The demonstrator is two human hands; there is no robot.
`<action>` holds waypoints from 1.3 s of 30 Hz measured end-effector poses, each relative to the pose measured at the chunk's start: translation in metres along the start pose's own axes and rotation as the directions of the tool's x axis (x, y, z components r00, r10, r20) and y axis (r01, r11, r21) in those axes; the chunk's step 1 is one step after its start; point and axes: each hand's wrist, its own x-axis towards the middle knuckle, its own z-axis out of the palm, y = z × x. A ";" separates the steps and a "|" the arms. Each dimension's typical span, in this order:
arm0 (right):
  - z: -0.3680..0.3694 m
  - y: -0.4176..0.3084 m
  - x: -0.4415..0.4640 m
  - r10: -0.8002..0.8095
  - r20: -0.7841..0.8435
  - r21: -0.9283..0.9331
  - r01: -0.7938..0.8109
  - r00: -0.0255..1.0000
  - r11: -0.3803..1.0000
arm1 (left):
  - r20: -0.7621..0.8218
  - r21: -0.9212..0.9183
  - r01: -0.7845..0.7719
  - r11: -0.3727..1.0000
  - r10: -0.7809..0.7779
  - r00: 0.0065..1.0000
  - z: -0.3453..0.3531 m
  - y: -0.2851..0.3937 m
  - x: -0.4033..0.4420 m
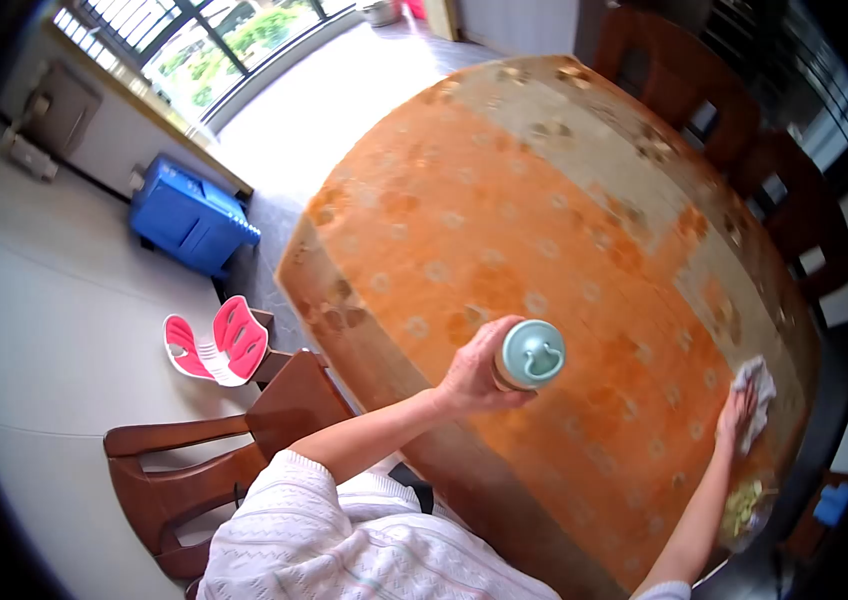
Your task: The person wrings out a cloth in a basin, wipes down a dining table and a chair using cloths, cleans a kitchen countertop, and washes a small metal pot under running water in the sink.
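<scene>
The left hand (474,368) is holding a cup (532,355) w/ a pale green lid, fingers curving around its side; it is standing over the near part of the tabletop (484,235), but I cannot tell if its base is touching. The right hand (736,410) is pressing on a white cloth (757,392) near the right edge, fingers closing partly over it. So the step in hand is prob. wiping, w/ the cup being held out of the way. A further wipe would be calling for flat, even pressure, and some care b/c a bag of green stuff (744,508) is lying just beside the right forearm. Meanwhile, the cup is needing a steady, upright grip.
</scene>
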 end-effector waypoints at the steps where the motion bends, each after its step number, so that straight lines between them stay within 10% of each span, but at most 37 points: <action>1: -0.015 -0.014 -0.013 0.010 0.033 0.020 -0.010 0.999 1.000 | -0.004 -0.014 -0.008 1.000 0.008 1.000 -0.017 -0.005 0.001; 8: 0.035 -0.123 -0.128 -0.194 -0.100 0.080 0.202 0.976 0.976 | -0.013 -0.144 -0.094 0.985 0.093 0.996 -0.172 -0.075 0.008; 10: -0.028 -0.264 -0.177 -0.317 -0.151 0.210 0.343 0.936 0.915 | -0.037 -0.092 -0.064 0.994 0.061 0.997 -0.235 -0.089 0.005; 11: 0.054 -0.203 -0.158 -0.386 -0.164 0.038 0.397 0.908 0.917 | -0.053 -0.077 -0.063 0.995 0.059 0.997 -0.258 -0.094 0.005; 15: -0.056 -0.415 -0.212 -0.302 0.195 0.161 0.273 0.933 0.948 | -0.120 -0.058 -0.060 0.997 0.053 0.991 -0.316 -0.120 0.035; 22: -0.126 -0.504 -0.185 -0.285 0.128 0.291 0.239 0.950 0.926 | -0.247 0.070 -0.050 0.996 0.066 0.967 -0.392 -0.132 0.028; 26: -0.177 -0.662 -0.181 -0.558 0.046 0.718 0.361 0.828 0.595 | -0.301 0.174 -0.011 0.985 0.064 0.951 -0.418 -0.141 0.016; 31: -0.186 -0.832 -0.206 -0.876 -0.024 0.796 0.540 0.482 0.275 | -0.326 0.127 0.072 0.989 -0.027 0.945 -0.459 -0.153 0.009; 39: -0.144 -1.014 -0.231 -0.863 -0.073 0.818 0.524 0.500 0.235 | -0.254 0.105 0.020 0.994 0.007 0.967 -0.584 -0.233 0.022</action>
